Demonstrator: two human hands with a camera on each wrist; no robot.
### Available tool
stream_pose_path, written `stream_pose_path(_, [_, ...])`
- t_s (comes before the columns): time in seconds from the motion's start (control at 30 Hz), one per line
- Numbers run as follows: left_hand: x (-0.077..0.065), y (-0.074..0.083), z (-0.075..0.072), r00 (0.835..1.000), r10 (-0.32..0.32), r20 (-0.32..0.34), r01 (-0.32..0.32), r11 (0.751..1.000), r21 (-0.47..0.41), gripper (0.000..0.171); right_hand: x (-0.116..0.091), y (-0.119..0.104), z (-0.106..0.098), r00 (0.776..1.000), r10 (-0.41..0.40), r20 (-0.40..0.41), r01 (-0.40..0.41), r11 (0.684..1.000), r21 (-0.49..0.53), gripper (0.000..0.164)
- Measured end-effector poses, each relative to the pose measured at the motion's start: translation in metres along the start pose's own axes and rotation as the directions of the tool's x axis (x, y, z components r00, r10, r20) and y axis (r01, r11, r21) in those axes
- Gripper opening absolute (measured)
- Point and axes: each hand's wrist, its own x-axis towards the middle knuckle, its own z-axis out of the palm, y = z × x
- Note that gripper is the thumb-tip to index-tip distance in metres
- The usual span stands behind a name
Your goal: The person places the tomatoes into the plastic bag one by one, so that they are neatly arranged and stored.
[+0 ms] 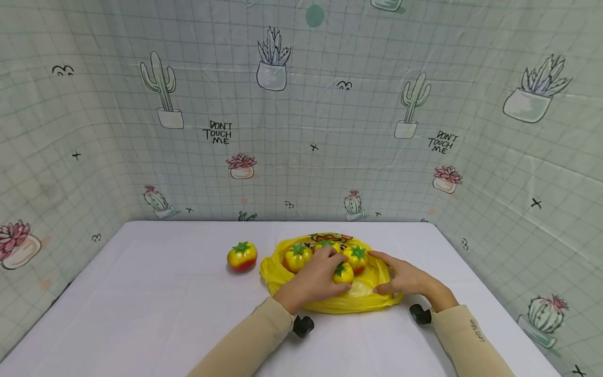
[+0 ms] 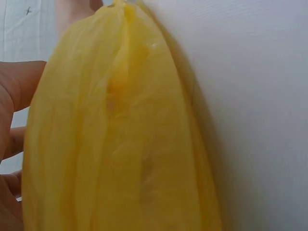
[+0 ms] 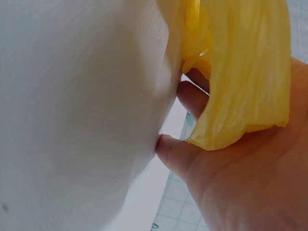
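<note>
Okay, my left hand (image 1: 314, 280) seemingly grips the near tomato (image 1: 344, 274) inside the yellow bag (image 1: 346, 305); my right hand (image 1: 409, 277), fingers spread, touches its right side. Looks like bagging; next calls for clean release.

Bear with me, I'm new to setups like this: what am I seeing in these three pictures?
There is no robot here, just a person's left hand and right hand, both bare. The wide picture comes from a camera on the head, looking forward and down; the close-ups come from one camera on each wrist. On the white table sits an open yellow bag with four tomato-like fruits visible inside; another fruit lies outside, left of it. The left hand reaches over the bag to the front fruit; whether it grips it is unclear. The right hand is at the bag's right edge, thumb and fingers apart.
</note>
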Motion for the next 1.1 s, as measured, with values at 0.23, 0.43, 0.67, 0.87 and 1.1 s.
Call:
stream_pose_path(0.23, [0.005, 0.005, 0.006, 1.000, -0.004, 0.010, 0.004, 1.000, 0.022, 0.055, 0.000, -0.001, 0.000, 1.000, -0.004, -0.003, 0.004, 1.000, 0.011, 0.095])
stream_pose_path(0.43, [0.006, 0.009, 0.010, 0.999, -0.038, 0.032, 0.037, 0.999, 0.031, 0.056, -0.001, -0.002, 0.000, 1.000, -0.015, -0.004, 0.015, 1.000, 0.004, 0.096])
stream_pose_path(0.67, [0.007, 0.007, 0.014, 0.999, -0.034, 0.020, 0.033, 0.999, 0.042, 0.056, 0.000, -0.001, 0.000, 1.000, -0.019, -0.007, 0.019, 1.000, -0.007, 0.096])
stream_pose_path(0.87, [0.007, 0.006, 0.014, 0.999, -0.040, 0.026, 0.039, 0.999, 0.025, 0.057, 0.000, -0.002, 0.001, 1.000, -0.022, -0.005, 0.022, 1.000, -0.010, 0.096])
stream_pose_path(1.1, [0.006, 0.005, 0.010, 0.999, -0.031, 0.031, 0.030, 0.999, 0.025, 0.059, 0.000, -0.001, 0.002, 1.000, -0.019, -0.016, 0.019, 1.000, -0.011, 0.095])
